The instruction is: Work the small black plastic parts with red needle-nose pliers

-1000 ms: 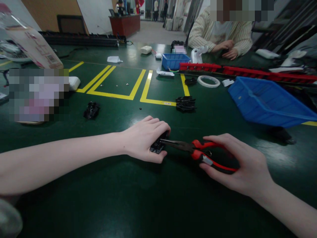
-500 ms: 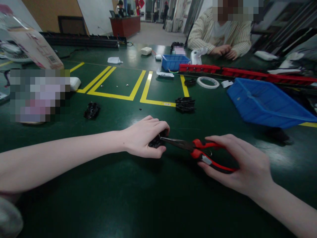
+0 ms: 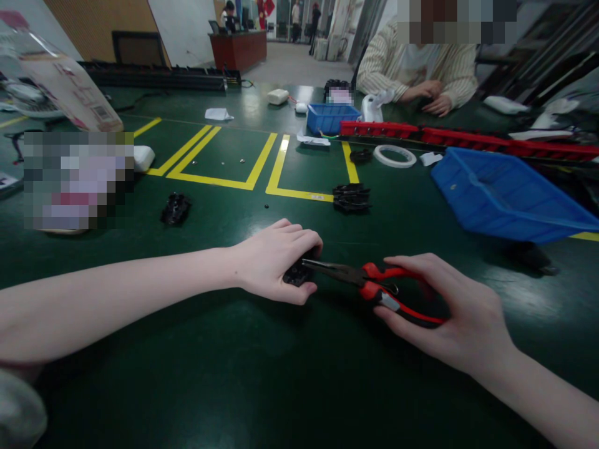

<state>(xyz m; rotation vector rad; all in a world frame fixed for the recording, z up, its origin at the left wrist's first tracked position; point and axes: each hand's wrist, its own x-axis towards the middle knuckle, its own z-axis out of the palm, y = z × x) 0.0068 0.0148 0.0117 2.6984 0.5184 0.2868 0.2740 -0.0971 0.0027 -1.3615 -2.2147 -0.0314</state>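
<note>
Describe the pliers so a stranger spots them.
Over the near side of the green table, find the right hand. It holds the pliers, nose pointed at the black part in the left hand; red handles set them apart from that part.

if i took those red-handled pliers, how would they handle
The pliers look metal-nosed, so they're likely rigid and heavy for their size. Their red handles stand apart, so they'd probably pivot if squeezed.
</note>
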